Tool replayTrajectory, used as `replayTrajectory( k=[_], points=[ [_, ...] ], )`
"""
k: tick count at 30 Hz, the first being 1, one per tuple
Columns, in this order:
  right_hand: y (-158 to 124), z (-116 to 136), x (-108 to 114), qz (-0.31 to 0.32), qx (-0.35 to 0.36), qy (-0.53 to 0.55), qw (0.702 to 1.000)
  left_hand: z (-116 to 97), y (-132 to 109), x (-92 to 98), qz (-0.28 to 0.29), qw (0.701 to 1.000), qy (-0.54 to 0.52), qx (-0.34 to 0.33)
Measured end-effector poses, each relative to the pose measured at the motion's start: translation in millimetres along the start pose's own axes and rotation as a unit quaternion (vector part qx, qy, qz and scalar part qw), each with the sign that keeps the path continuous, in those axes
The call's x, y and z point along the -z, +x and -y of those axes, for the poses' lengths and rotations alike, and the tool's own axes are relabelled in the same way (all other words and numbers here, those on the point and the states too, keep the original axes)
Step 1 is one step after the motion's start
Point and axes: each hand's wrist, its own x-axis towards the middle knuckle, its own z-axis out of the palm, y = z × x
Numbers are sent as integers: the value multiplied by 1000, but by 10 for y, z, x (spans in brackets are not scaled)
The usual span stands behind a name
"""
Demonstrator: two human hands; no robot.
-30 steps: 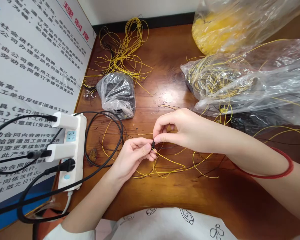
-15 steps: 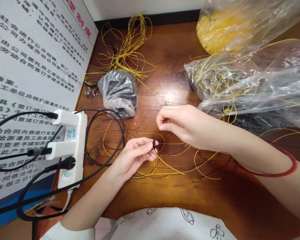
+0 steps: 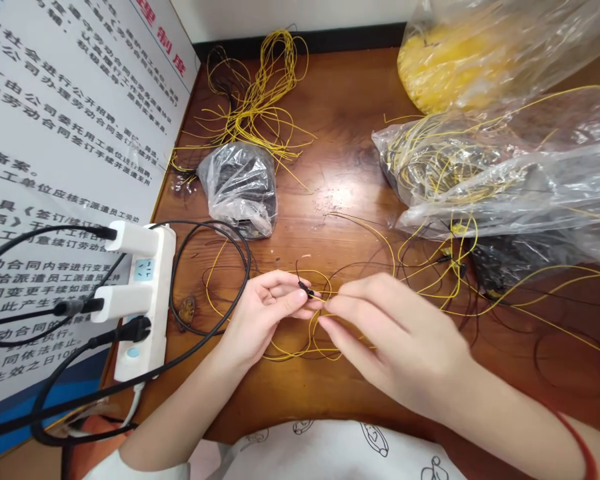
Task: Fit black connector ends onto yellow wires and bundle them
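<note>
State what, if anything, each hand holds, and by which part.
Left hand: small black piece, pinched at its side. Right hand: at a yellow wire; grip cannot be told.

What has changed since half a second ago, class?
The right hand has come down toward the wearer, apparently releasing a thin dark wire; its fingertips are beside the black piece, and whether they grip the yellow wire is unclear. The piece has turned aslant. The left hand still holds it; the power strip stayed put.
</note>
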Motion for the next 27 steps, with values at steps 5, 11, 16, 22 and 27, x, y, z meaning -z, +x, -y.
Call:
replayTrajectory(
  k=[5, 11, 16, 22, 27],
  points=[
    [-197, 58, -195, -30, -82, 39, 995, 41, -22, 6, -6, 995, 62, -79],
    [-155, 36, -190, -32, -109, 70, 991, 55, -46, -16, -39, 988, 117, -96],
    [-88, 12, -168, -7, -68, 51, 996, 69, -49, -20, -61, 980, 154, -110],
    [-64, 4, -189, 23, -58, 56, 997, 85, -47, -23, -66, 974, 163, -144],
    [-59, 1, -220, 36, -56, 51, 996, 83, -50, -34, -85, 961, 200, -170]
  ],
)
